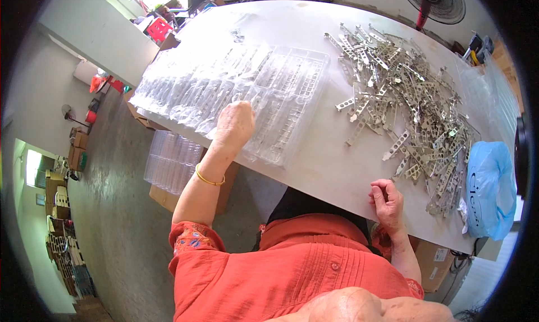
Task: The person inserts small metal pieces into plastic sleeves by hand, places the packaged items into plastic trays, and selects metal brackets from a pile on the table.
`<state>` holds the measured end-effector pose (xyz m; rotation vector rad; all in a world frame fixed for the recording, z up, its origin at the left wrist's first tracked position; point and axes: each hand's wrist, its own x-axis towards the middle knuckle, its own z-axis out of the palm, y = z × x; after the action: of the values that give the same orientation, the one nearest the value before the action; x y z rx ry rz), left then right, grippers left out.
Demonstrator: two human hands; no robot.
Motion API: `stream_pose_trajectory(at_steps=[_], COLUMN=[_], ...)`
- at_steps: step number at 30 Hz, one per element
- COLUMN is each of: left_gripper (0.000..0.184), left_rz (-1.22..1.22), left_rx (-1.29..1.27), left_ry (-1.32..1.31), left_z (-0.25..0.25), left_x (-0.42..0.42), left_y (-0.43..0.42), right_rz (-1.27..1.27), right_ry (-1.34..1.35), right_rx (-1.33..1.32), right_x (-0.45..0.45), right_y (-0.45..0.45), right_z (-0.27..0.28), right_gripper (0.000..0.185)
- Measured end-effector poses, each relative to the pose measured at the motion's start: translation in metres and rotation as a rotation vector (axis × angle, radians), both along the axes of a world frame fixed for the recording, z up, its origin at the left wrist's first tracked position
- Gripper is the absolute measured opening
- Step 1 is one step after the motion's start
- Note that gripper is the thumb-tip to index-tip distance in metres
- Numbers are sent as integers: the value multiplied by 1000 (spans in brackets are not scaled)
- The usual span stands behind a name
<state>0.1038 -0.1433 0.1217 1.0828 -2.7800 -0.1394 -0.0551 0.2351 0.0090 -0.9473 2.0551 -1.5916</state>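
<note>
My left hand (pixel 236 123) is closed, knuckles up, over the clear plastic trays (pixel 323 69) at the table's left side. Its fingertips are hidden, so what they grip, if anything, does not show. Perforated metal strips lie in rows in the tray compartments, with thin clear plastic wrap (pixel 185 95) around many of them. At the table's near edge, my right hand (pixel 387 201) has its fingers curled in, with nothing visible in them. Beyond it spreads a large loose pile of flat metal strips with round holes (pixel 415 103).
A blue plastic bag (pixel 491 190) stands at the table's right edge, below clear plastic sheeting (pixel 494 92). More clear trays (pixel 173 162) are stacked on a cardboard box below the left edge. A fan (pixel 432 2) stands behind the white table (pixel 314 148).
</note>
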Motion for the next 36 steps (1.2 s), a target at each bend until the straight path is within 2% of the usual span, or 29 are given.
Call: stream_pose_trajectory(at_steps=[3,5,6,8,10,12,14,18,20,21,22,24,27,30,32,36], left_gripper=[22,24,24,27,25,28,32,44,56,71,71,78,81,79,78,77], left_rz=[0,-2,2,-228,-381,-570,-755,-873,-735,-707,-751,-656,-709,-721,-739,-719], left_rx=[11,-179,-181,-385,-347,-144,-42,209,222,255,277,215,187,169,188,213], left_ry=[7,36,35,255,362,584,607,611,500,395,397,175,24,7,-12,-22], left_z=[0,0,-1,-2,2,-22,-36,-82,-92,-102,-104,-106,-111,-111,-109,-106], left_x=[2,2,3,4,-2,-8,-19,-49,-52,-50,-46,-41,-42,-43,-45,-46], left_y=[8,26,35,56,91,120,151,194,195,193,192,188,186,185,184,185], right_rz=[5,17,7,1,-2,2,-1,-28,-73,-32,9,-13,-14,-31,5,-12], right_ry=[-22,-43,-36,-29,-15,-32,-46,-25,-18,-17,-20,-31,-79,-112,9,11], right_rx=[13,36,26,12,18,20,25,67,68,57,46,53,49,60,65,71], right_x=[-2,-1,0,1,2,1,1,0,-1,-1,-2,-3,-3,-4,-6,-5], right_y=[2,2,1,0,0,1,-1,4,4,3,3,5,4,3,3,1], right_z=[-1,-1,0,1,2,0,-2,0,4,7,8,4,8,11,12,11], right_gripper=[10,9,9,9,9,8,8,8,7,8,8,8,8,9,9,8])
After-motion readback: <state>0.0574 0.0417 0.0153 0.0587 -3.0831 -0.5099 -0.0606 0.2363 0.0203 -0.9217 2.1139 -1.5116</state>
